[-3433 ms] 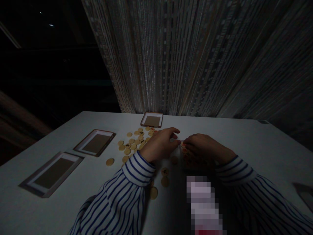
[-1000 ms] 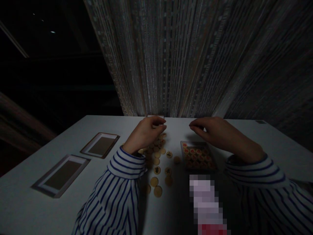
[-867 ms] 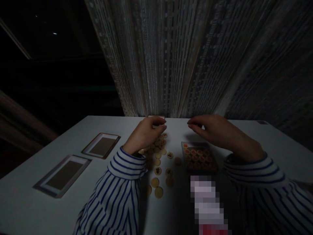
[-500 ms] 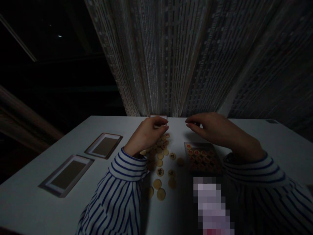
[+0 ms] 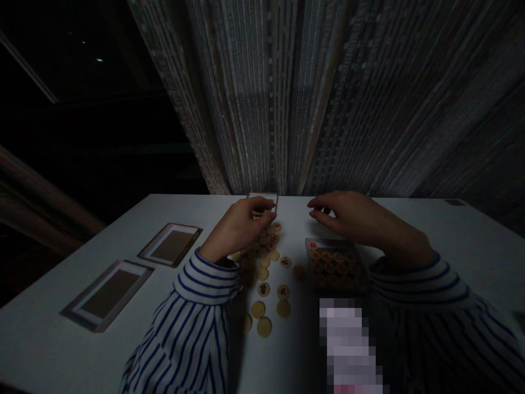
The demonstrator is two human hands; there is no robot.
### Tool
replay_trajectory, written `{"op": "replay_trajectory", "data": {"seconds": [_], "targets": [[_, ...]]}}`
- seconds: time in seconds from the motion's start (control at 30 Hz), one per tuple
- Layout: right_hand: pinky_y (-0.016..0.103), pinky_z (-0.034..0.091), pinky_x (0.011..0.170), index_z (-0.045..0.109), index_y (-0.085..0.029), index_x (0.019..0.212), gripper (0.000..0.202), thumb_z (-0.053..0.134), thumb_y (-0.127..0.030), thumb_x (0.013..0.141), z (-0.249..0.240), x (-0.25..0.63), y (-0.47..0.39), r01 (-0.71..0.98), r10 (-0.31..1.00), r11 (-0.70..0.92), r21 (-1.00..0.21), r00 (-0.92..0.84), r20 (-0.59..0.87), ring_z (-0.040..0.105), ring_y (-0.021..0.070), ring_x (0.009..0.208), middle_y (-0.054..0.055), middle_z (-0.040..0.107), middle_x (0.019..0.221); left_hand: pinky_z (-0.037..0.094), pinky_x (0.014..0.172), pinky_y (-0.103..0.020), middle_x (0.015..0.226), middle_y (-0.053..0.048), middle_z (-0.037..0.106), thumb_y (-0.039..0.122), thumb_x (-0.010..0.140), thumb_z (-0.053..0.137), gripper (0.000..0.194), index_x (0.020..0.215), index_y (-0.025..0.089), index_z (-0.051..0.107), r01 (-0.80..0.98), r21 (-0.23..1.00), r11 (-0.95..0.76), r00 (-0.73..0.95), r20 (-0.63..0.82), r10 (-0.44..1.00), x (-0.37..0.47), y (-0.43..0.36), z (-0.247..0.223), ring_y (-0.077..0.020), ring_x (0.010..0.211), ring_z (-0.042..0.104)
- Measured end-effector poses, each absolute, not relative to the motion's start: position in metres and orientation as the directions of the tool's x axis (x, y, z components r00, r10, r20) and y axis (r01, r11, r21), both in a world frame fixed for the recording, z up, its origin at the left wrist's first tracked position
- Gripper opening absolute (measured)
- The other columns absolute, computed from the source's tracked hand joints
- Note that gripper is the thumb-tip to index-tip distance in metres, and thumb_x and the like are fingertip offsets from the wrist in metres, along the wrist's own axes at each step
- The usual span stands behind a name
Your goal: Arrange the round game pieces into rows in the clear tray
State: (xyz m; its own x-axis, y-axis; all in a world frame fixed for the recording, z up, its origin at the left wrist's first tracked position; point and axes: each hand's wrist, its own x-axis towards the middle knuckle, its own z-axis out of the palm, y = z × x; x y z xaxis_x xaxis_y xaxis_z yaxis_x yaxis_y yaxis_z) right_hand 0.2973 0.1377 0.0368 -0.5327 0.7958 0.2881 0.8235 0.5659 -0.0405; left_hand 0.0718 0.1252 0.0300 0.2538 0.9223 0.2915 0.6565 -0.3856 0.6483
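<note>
My left hand [image 5: 241,221] hovers over the far left part of a pile of round wooden pieces [image 5: 262,246], its thumb and fingertips slightly apart with nothing visible between them. My right hand [image 5: 353,216] hangs above the far edge of a tray [image 5: 308,257] that holds several rows of round pieces with red characters [image 5: 327,256]. Its fingers are curved, with a gap between thumb and fingertips. Between the pile and the tray lie loose discs, some with dark characters [image 5: 263,289], others blank on top [image 5: 264,326].
On the left of the white table [image 5: 135,232] lie two flat frame-like boxes, one farther [image 5: 170,244] and one nearer [image 5: 107,295]. Another box [image 5: 262,195] is behind my left hand. A curtain [image 5: 287,98] hangs at the far edge. A pixelated patch covers the near middle.
The whole view has shifted slightly, so the table things appear a little farther left. Both hands keep nearly the same pose and place over the table.
</note>
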Motion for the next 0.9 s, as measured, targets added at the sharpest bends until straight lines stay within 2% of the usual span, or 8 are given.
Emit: {"op": "replay_trajectory", "data": {"seconds": [0.17,0.37,0.63,0.9], "targets": [[0.031,0.046,0.072,0.064,-0.016,0.104,0.032,0.041,-0.031,0.087,0.037,0.295,0.137,0.824,0.794,0.566,-0.029,-0.535,0.288,0.063,0.0193,0.084,0.007,0.069,0.096,0.047,0.085,-0.029,0.101,-0.007,0.068,0.033,0.079,0.053,0.033,0.104,0.014,0.063,0.679,0.625,-0.384,0.231,0.314,0.921,0.071,0.136,0.028,-0.0189,0.093,0.062],[0.031,0.044,0.073,0.064,-0.017,0.102,0.032,0.040,-0.030,0.087,0.039,0.287,0.138,0.828,0.799,0.560,0.010,-0.544,0.257,0.063,0.0207,0.086,0.008,0.069,0.097,0.047,0.083,-0.030,0.100,-0.008,0.068,0.034,0.079,0.053,0.033,0.105,0.015,0.063,0.788,0.500,-0.359,0.230,0.302,0.925,0.068,0.143,0.017,-0.0207,0.092,0.062],[0.032,0.043,0.072,0.064,-0.018,0.100,0.030,0.039,-0.030,0.087,0.029,0.279,0.148,0.809,0.785,0.584,0.065,-0.584,0.207,0.063,0.0226,0.088,0.008,0.069,0.095,0.046,0.075,-0.027,0.094,-0.006,0.069,0.032,0.080,0.053,0.023,0.095,0.019,0.066,0.872,0.342,-0.351,0.330,0.121,0.936,0.070,0.143,0.011,-0.0200,0.087,0.063],[0.032,0.042,0.069,0.064,-0.016,0.100,0.031,0.039,-0.029,0.087,0.022,0.278,0.147,0.798,0.776,0.590,0.123,-0.602,0.187,0.062,0.0224,0.086,0.008,0.069,0.094,0.043,0.075,-0.027,0.094,-0.007,0.070,0.034,0.078,0.056,0.023,0.094,0.021,0.066,0.926,0.233,-0.299,0.299,0.035,0.954,0.076,0.146,0.000,-0.0206,0.088,0.063]]}}
